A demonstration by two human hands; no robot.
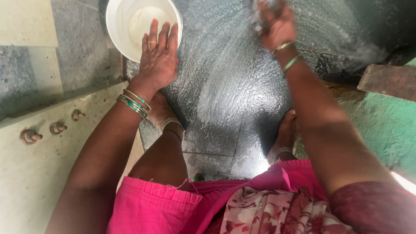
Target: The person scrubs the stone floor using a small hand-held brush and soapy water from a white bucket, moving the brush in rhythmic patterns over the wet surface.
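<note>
My left hand [158, 56] hovers flat with fingers spread just in front of a white plastic bucket [119, 30] at the top left, overlapping its rim. My right hand [277, 24] is closed on a greyish scrubber [265, 9] pressed to the wet, soapy dark stone floor [229, 86] at the top centre; the scrubber is blurred and mostly hidden by my fingers. Both wrists wear bangles. My bare feet with anklets stand on the wet floor below my hands.
A pale stone ledge [34, 164] with rusty metal studs [30, 135] runs along the left. A green-painted surface [385, 125] and a dark wooden bar [388, 80] lie at the right. Pink cloth and a floral garment fill the bottom.
</note>
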